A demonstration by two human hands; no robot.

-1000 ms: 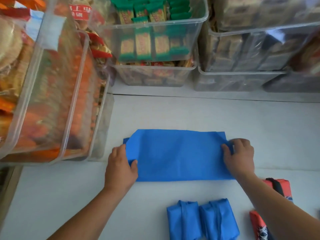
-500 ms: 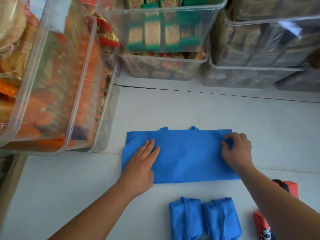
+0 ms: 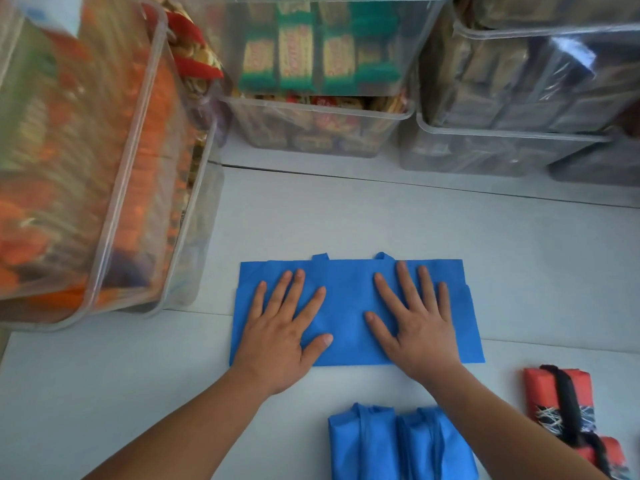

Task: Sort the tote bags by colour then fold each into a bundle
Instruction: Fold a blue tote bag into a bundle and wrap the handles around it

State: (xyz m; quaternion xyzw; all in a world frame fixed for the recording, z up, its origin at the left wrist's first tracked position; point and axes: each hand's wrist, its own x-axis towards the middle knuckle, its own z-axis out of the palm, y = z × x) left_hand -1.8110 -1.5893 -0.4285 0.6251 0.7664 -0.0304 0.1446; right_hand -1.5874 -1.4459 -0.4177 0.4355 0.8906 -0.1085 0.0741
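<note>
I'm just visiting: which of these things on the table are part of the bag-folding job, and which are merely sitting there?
Part of the job:
- blue tote bag, pressed flat by the left hand and right hand
- folded blue bundles
- red bundles with black straps

Just lying about:
- large clear bin at the left
- stacked clear bins of packets behind

**Head view.** One view only: a wide-angle camera worn on the head, placed above the near edge of the white table [image 3: 346,216] and directed forward and steeply down. The tabletop is seen at close range, almost in plan. Both forearms are admitted from the near margin, and the left hand [image 3: 280,327] and right hand [image 3: 415,323] are framed just below centre. The far limit of the view is formed by the stacked far bins [image 3: 311,110]. The left margin is filled by the left bin [image 3: 121,174], which is rendered large and blurred.
</note>
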